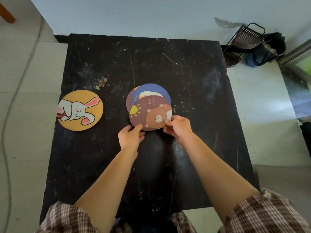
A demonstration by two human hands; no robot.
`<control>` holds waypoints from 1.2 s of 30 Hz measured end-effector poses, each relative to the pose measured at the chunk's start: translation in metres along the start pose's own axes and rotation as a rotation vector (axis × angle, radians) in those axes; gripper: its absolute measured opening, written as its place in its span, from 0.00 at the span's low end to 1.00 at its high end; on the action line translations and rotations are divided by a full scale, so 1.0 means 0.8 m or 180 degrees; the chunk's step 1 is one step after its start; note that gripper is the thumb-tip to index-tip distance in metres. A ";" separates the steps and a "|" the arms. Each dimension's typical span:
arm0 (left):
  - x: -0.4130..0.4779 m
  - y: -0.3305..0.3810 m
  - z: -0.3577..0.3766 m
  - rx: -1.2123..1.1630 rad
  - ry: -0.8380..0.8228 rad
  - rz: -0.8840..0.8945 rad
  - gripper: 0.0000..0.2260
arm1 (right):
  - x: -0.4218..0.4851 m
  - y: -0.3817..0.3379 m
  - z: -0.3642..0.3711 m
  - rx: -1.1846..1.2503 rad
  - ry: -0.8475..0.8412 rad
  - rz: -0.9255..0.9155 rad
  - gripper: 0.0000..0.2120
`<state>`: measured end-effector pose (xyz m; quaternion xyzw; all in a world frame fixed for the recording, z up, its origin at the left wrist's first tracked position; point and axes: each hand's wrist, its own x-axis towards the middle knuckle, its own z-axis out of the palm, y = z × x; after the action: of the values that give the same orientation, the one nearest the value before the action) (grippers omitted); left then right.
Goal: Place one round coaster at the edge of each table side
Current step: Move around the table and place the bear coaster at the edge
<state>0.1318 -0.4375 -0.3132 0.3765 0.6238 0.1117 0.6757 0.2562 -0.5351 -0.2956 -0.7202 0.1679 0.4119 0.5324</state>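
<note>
Together the left hand (130, 136) and right hand (178, 127) pinched the near rim of the bear coaster (149, 113), topmost of a fanned stack mid-table; the rabbit coaster (80, 110) lay at the black table's (193, 73) left edge

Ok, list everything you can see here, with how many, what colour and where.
Table: one, black and scuffed, centre of view.
Rabbit coaster: one, yellow with a white rabbit, flat at the table's left edge.
Bear coaster: one, brown, top of the fanned stack at mid-table, pinched by both hands.
Blue coaster: one, under the bear coaster.
Bottom coaster: one, brownish, mostly hidden.
Wire rack: one, black, on the floor at far right.
Cable: one, grey, on the floor at left.
Left hand: on the stack's near-left rim.
Right hand: on its near-right rim.
Sleeves: two, brown check.
</note>
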 end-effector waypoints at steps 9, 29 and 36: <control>-0.061 -0.060 -0.017 0.1031 -0.0928 0.0655 0.14 | -0.060 0.085 -0.092 -0.0167 -0.0251 0.0207 0.11; -0.126 -0.167 -0.089 0.2207 -0.0356 0.1323 0.15 | -0.121 0.204 -0.168 -0.1276 -0.0149 -0.0356 0.15; -0.123 -0.163 -0.090 0.2327 -0.0489 0.1302 0.24 | -0.121 0.221 -0.170 -0.1559 0.0009 -0.0557 0.09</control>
<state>0.0045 -0.5624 -0.3182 0.7146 0.4826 -0.0135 0.5062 0.1335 -0.7440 -0.3193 -0.8400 0.0010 0.3917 0.3755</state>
